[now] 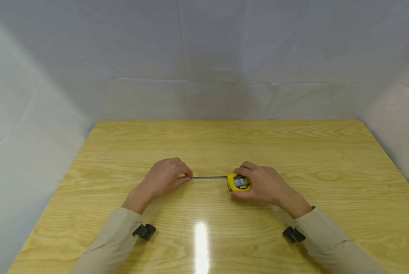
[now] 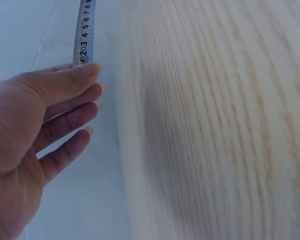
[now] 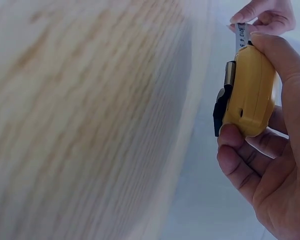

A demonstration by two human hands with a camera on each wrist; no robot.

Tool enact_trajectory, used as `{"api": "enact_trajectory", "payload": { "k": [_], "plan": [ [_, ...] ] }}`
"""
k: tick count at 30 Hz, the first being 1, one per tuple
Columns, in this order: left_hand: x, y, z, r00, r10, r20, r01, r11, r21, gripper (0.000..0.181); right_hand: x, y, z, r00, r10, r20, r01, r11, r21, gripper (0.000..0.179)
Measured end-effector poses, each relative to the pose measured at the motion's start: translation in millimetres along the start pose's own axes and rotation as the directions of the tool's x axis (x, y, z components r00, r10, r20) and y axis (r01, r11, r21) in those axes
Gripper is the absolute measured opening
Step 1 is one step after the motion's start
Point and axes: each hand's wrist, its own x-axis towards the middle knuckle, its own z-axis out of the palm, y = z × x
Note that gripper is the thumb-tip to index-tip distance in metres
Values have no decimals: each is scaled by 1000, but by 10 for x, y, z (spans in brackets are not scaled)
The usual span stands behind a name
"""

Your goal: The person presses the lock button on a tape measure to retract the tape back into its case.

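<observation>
A yellow tape measure with a dark label sits in my right hand, thumb and fingers gripping its case. Its metal blade is pulled out a short way to the left, running straight between both hands. At the blade's end my left hand pinches the tip between thumb and forefinger. In the left wrist view, numbers show along the blade, while the other fingers of that hand are loosely bent. The right wrist view shows the case edge-on, with a black clip on its side.
Both hands are over a wooden table with a light grain. Pale sheeting rises behind it and along both sides. Small dark devices are strapped at the wrists, and a bright glare streak marks the table's near part.
</observation>
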Motion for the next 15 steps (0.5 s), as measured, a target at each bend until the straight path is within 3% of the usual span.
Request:
{"api": "enact_trajectory", "payload": {
  "k": [15],
  "plan": [
    [130, 75, 42, 999, 38, 10, -38, 999, -1, 6, 8, -32, 12, 1000, -5, -15, 5, 1000, 16, 63]
  ]
}}
